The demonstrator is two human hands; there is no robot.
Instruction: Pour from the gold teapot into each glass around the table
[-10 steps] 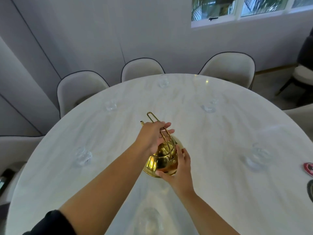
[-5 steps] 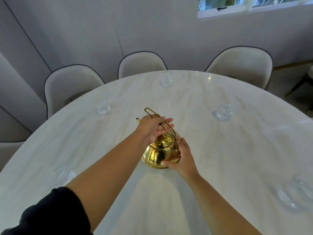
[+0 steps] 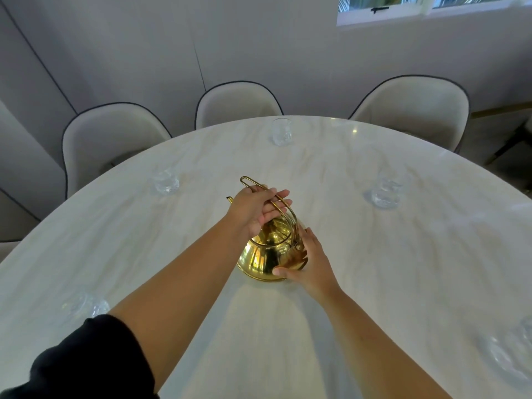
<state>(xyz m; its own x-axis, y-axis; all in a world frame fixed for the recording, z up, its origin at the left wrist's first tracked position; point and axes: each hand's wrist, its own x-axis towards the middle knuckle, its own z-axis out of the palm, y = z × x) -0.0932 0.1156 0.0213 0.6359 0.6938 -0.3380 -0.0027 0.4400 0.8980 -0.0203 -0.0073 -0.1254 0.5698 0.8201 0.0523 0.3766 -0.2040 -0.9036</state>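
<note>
The gold teapot (image 3: 264,259) stands near the middle of the round marble table (image 3: 374,283), its spout pointing away to the left. My left hand (image 3: 254,210) is wrapped over its tall wire handle from above. My right hand (image 3: 309,262) cups the pot's right side low on the body. Clear glasses ring the table: one at the far edge (image 3: 280,135), one far left (image 3: 166,181), one far right (image 3: 385,191), one near left (image 3: 86,305) and a blurred one at the right edge (image 3: 515,352).
Three pale upholstered chairs with dark piping (image 3: 112,139) (image 3: 239,103) (image 3: 414,110) stand behind the far side of the table against a grey wall. A window (image 3: 431,7) is at the top right.
The view has shifted so the glasses and chairs sit differently in frame. My hands keep the same hold on the teapot, which stays on the table.
</note>
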